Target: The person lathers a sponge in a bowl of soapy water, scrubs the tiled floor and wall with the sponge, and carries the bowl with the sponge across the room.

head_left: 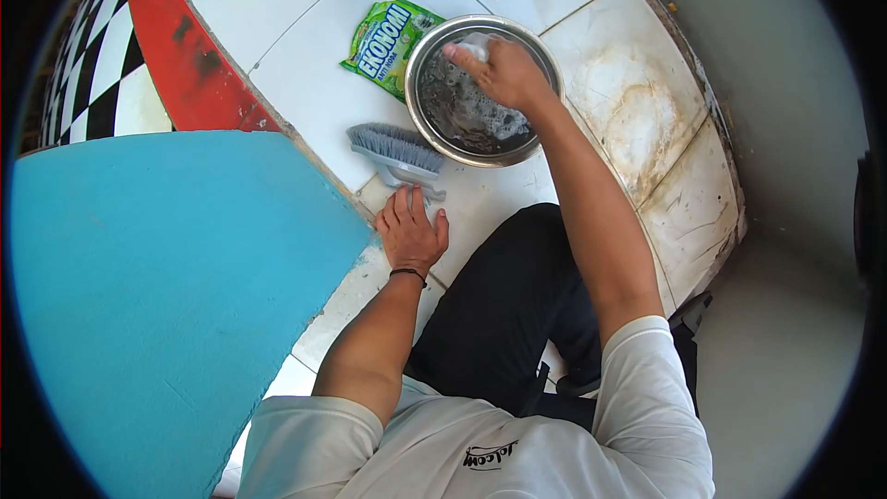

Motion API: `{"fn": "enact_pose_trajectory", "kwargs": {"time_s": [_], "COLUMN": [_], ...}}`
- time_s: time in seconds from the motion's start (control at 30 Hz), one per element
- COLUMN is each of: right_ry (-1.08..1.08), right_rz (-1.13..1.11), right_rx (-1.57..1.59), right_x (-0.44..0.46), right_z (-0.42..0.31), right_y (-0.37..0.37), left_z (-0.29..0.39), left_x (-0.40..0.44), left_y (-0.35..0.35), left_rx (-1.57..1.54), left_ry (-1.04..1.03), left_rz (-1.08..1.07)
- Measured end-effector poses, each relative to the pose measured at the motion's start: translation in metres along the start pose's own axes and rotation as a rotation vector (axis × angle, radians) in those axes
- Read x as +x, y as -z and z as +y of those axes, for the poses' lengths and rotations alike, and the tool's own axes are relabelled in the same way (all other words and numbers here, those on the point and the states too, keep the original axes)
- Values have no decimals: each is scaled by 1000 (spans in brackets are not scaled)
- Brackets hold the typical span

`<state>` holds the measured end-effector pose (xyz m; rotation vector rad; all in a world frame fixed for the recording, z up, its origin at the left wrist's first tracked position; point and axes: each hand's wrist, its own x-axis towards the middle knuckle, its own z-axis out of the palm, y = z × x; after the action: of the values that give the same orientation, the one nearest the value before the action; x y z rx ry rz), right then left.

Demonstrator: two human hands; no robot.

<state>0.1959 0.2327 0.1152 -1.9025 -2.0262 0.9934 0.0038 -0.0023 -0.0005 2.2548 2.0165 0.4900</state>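
Steel bowl [490, 163]: set on the white tiled floor [305, 37] at the far side, beyond your bent knee [522, 249], presumably so that your right arm can reach down into it from above.
Water [445, 102]: dark and murky, with pale suds [499, 120] on it; the bowl's walls keep it in one place.
Right hand [506, 72]: over and partly in the bowl, fingers bent around or against something white [476, 41]; whether that is foam or a cloth, and whether you grip it, you cannot tell from this view.
Left hand [411, 233]: palm down and open, fingers loosely spread at the near end of the brush, not wrapped round it; it looks placed to steady your lean, with the handle close by.
Brush [399, 155]: near left of the bowl, grey bristles toward the far side, handle toward you, a handy way round for picking up.
Green packet [386, 42]: flat on the floor, left of the bowl and right up against its rim, likely kept within reach but outside the water.
Stained tile [637, 115]: right of the bowl, brownish marks left uncovered.
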Motion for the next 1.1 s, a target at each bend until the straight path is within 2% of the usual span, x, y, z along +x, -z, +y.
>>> {"fn": "enact_pose_trajectory", "kwargs": {"time_s": [0.07,0.1,0.2,0.37,0.57,0.67,0.77,0.87,0.97,1.1], "right_ry": [197,131,127,95,102,193,-6,75,16,171], "right_rz": [168,81,79,-41,-4,68,-160,-232,-287,84], "right_rx": [-219,-242,-390,-459,-604,-496,-485,-627,-518,-246], "right_x": [-2,-8,-17,-22,-20,-11,-4,-5,-11,-14], "right_z": [24,19,20,16,25,50,50,49,32,42], "right_y": [-38,-40,-56,-61,-77,-95,-91,-90,-71,-73], "left_z": [0,0,1,1,0,0,1,1,1,1], "left_x": [0,1,2,2,2,2,3,2,2,2], "left_y": [0,1,3,3,3,2,3,2,3,3], "left_rx": [-5,-2,4,16,13,22,29,31,31,21], "left_ry": [2,0,-5,-11,-18,-15,-12,-15,-13,-9], "left_rz": [-1,0,2,13,24,15,5,14,11,5]}}
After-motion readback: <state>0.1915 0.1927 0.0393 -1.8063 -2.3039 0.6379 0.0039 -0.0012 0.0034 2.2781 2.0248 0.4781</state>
